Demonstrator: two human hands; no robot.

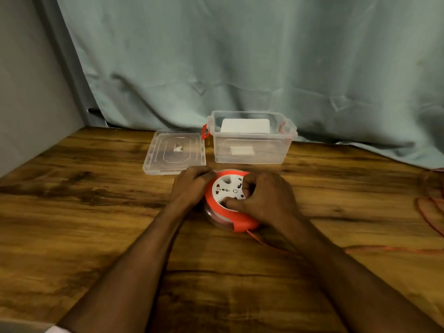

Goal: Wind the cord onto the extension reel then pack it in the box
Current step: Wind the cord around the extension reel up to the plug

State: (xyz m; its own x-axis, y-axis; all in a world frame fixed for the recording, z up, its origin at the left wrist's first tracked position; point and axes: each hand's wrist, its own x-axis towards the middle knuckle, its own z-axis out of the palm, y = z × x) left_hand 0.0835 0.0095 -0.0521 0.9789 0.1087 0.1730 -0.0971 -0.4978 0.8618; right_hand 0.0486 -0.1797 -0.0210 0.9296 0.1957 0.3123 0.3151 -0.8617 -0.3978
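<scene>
The extension reel (230,200) lay flat on the wooden table (96,212), near the middle of it and just in front of the box (252,145). It was a round drum with a glossy orange rim, a white socket face dotted with dark pin holes, and a clear plastic underside. A thin orange cord (262,241) left the reel at its near edge and ran rightward across the table, blurred, to loose loops at the right edge.

The left hand (192,186) was cupped against the reel's left rim, fingers curled over the far edge and gripping it. The right hand (264,198) lay on top of the white face, fingers bent and pressed onto it, the thumb resting on the near part of the face; whether it pinched a knob could not be told.

The box was clear, rectangular, smooth-walled plastic with orange latches at both ends, open at the top, with a white rectangular piece inside. Its clear, flat lid (175,152) lay just to its left on the table, with a raised octagonal panel. The tabletop was dark-streaked wood grain. Behind hung a pale green, creased curtain (240,56).
</scene>
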